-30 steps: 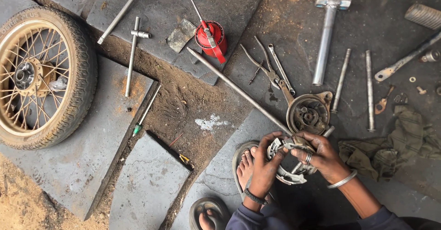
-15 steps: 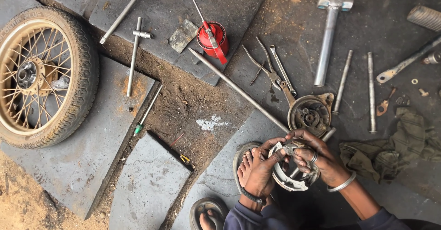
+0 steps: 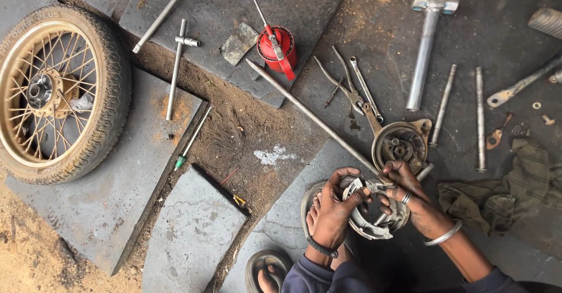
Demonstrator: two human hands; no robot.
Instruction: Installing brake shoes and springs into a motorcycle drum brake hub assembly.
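Observation:
Both my hands grip a pair of curved metal brake shoes [image 3: 370,223] low in the head view. My left hand [image 3: 335,211] wraps its fingers over the left shoe's top. My right hand [image 3: 417,202], wearing a ring and a bangle, holds the right side. Just above them lies a round brake drum plate [image 3: 399,144] on the ground. My bare foot [image 3: 312,211] rests on a sandal to the left of the shoes.
A spoked wheel with a tyre [image 3: 55,91] lies at the left. A red oil can [image 3: 277,47], a long rod [image 3: 310,116], pliers [image 3: 345,88], a hammer [image 3: 426,47], bolts [image 3: 479,117], a T-wrench [image 3: 177,64] and a rag [image 3: 509,187] lie about on stone slabs.
My hands have closed in on the brake shoes and turned them a little. My left fingers now curl further over the top.

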